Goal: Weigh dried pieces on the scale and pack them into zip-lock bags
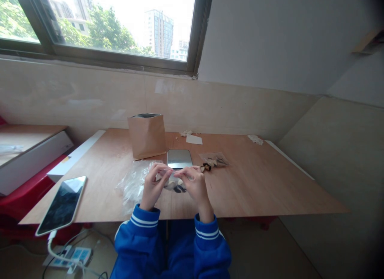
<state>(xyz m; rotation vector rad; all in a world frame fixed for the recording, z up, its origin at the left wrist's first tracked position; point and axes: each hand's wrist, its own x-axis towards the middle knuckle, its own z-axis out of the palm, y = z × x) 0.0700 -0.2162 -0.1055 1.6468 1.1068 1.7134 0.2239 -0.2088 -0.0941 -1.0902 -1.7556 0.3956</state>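
Note:
Between my two hands hangs a small clear plastic bag with pale and dark pieces in it. My left hand pinches its top edge on the left, and my right hand pinches the same edge on the right. Just beyond the hands lies a flat device with a silvery plate, perhaps a small scale; its near part is hidden. Crumpled clear plastic bags lie beside my left hand. Past my right hand are a dark brown piece and another filled clear bag.
A brown paper pouch stands with its top open at the back of the wooden table. A white card and crumpled scraps lie along the far edge. At the left corner a phone is plugged into a white cable, above a power strip.

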